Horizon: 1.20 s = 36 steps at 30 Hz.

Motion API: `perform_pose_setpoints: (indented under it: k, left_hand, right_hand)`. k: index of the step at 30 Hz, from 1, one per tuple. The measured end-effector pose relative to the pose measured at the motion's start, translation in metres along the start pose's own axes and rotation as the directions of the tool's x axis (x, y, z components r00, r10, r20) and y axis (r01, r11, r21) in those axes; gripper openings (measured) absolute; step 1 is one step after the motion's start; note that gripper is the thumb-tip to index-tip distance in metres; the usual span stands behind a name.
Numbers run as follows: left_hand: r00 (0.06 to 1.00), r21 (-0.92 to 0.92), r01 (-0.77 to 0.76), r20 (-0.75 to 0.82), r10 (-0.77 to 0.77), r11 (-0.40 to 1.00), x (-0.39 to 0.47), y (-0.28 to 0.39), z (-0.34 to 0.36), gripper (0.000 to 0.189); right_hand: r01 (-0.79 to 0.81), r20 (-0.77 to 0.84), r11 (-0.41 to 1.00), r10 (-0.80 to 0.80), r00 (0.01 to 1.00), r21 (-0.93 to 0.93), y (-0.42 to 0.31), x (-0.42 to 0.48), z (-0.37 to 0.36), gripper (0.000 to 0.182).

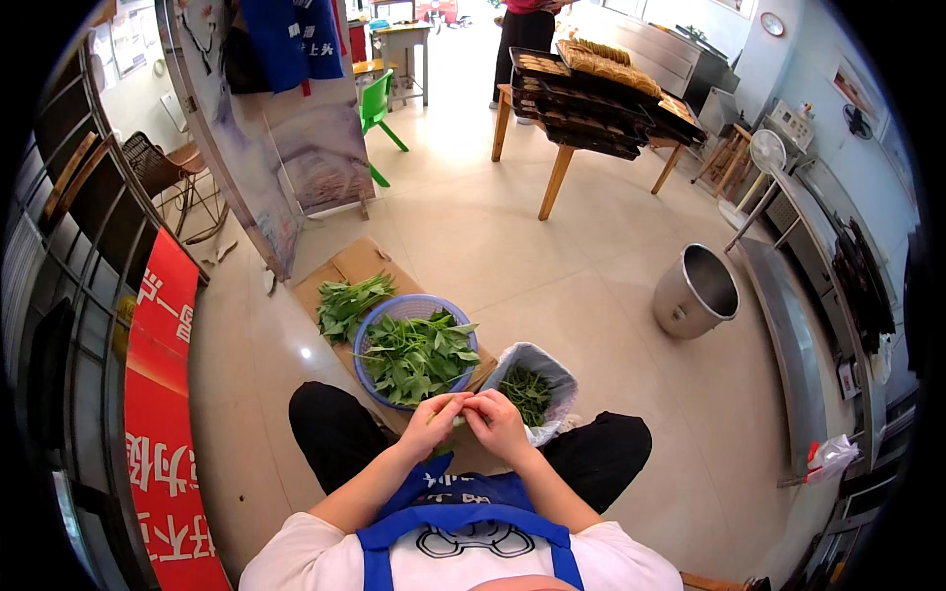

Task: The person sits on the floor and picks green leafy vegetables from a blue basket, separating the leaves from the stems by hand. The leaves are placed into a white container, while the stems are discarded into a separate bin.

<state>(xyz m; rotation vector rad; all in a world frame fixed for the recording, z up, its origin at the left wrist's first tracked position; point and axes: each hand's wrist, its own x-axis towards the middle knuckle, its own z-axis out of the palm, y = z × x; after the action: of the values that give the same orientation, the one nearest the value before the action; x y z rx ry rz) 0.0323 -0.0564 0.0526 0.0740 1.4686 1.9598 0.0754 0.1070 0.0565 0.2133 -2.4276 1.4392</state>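
My left hand (431, 423) and my right hand (496, 424) meet just in front of the blue apron, with fingers touching. Between them is a green stem with leaf (458, 421), mostly covered by the fingers. Beyond the left hand stands a blue-purple plastic basket (360, 363) heaped with leafy greens (421, 354). A bunch of greens (355, 301) lies on flattened cardboard (355, 258) behind the basket. Close beyond my right hand, a bin with a plastic liner (565, 391) holds green stems and scraps (526, 393).
A metal pot (684, 303) stands on the tiled floor to the right. Farther off, a wooden table (558, 177) bears stacked baking trays (584, 118). A green plastic chair (375, 103), a person (523, 44) and a folding partition (318, 148) are at the back.
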Motion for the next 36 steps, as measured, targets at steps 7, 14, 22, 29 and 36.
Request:
perform_pose_setpoints:
  k: [7,14,22,29,36]
  left_hand:
    - [0.997,0.024,0.056,0.045,-0.057,0.998,0.002,-0.014,-0.016,0.02]
    - [0.982,0.349,-0.186,0.031,0.187,0.919,0.005,-0.016,-0.014,0.016]
    - [0.934,0.594,-0.307,0.036,0.357,0.743,-0.003,-0.008,-0.014,0.012]
    - [0.905,0.605,-0.384,0.094,0.416,0.698,-0.01,-0.006,-0.007,0.011]
    - [0.88,0.66,-0.43,0.153,0.45,0.616,-0.008,-0.011,-0.01,0.011]
  right_hand:
    - [-0.072,-0.018,0.997,0.072,0.997,0.023,-0.004,-0.004,-0.005,0.01]
    - [-0.351,0.072,0.925,0.343,0.936,0.146,0.01,-0.011,-0.004,0.014]
    - [-0.556,0.31,0.664,0.462,0.831,0.501,0.029,-0.017,0.0,0.018]
    - [-0.626,0.421,0.587,0.463,0.78,0.514,0.026,-0.017,-0.013,0.017]
    - [-0.642,0.414,0.605,0.491,0.766,0.471,0.028,-0.018,-0.008,0.014]
